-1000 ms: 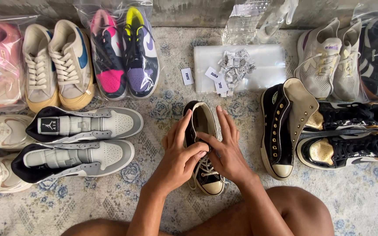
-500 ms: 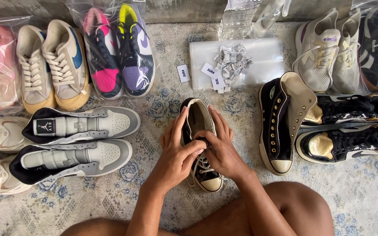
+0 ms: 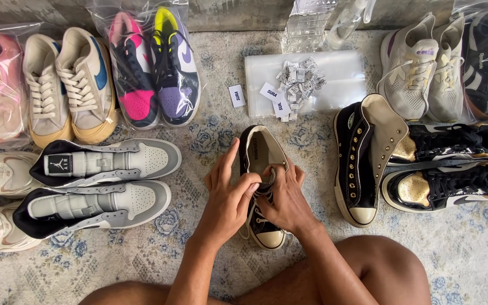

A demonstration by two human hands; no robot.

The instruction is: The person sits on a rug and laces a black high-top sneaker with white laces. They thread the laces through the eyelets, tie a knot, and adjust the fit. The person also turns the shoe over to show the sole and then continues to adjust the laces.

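A black canvas high-top sneaker with a cream lining and white toe cap (image 3: 262, 186) stands on the patterned grey-blue rug (image 3: 470, 260), in the middle of it and just ahead of the person's knees. The left hand (image 3: 230, 197) closes thumb and fingers on the sneaker's tongue and laces at its left side, while the right hand (image 3: 286, 197) pinches the white laces over the eyelets. Its mate, a black high-top with gold eyelets (image 3: 360, 158), lies just to the right, near a black-and-gold pair (image 3: 453, 164). A grey-and-white strapped pair (image 3: 97, 181) sits to the left. A likely slip: the pinched lace could slide out of the fingertips, or uneven pulling could tip the upright sneaker toward its neighbour.
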